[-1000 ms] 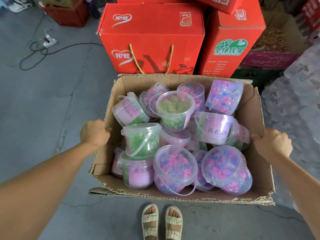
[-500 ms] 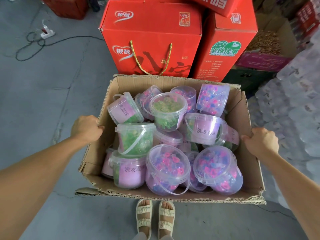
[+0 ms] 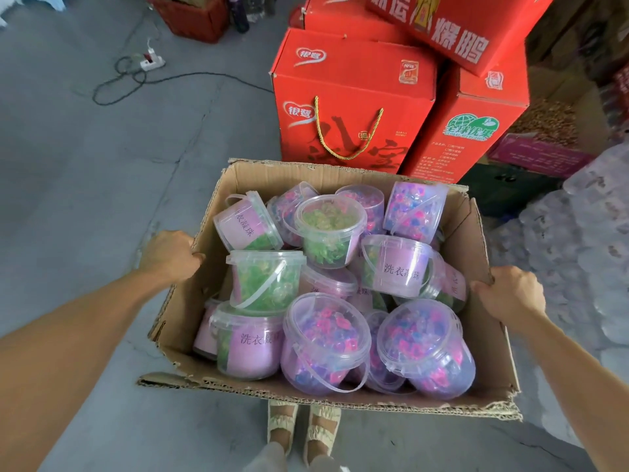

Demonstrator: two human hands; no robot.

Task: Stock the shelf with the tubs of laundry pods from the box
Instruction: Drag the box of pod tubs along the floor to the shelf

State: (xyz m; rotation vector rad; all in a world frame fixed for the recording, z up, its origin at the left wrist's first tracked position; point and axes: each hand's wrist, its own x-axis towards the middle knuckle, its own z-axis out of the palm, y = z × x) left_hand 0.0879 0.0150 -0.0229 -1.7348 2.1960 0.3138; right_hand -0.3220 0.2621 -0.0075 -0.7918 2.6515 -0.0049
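Both forearms run out of the bottom corners, elbows unseen. The left hand (image 3: 170,255) and right hand (image 3: 510,294) curl their fingertips over the cardboard box (image 3: 190,301) walls, hiding the grip inside. Lower tubs of laundry pods (image 3: 326,342) lie buried beneath the top layer, their number unclear. The near wall covers the sandalled feet (image 3: 303,427) at the toes; the top red carton (image 3: 452,25) is cropped by the upper edge.

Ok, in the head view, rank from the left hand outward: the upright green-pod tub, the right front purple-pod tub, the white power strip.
1. Upright green-pod tub: just inside the box wall beside the left hand.
2. Right front purple-pod tub: across the box, near corner.
3. White power strip: far up the floor.
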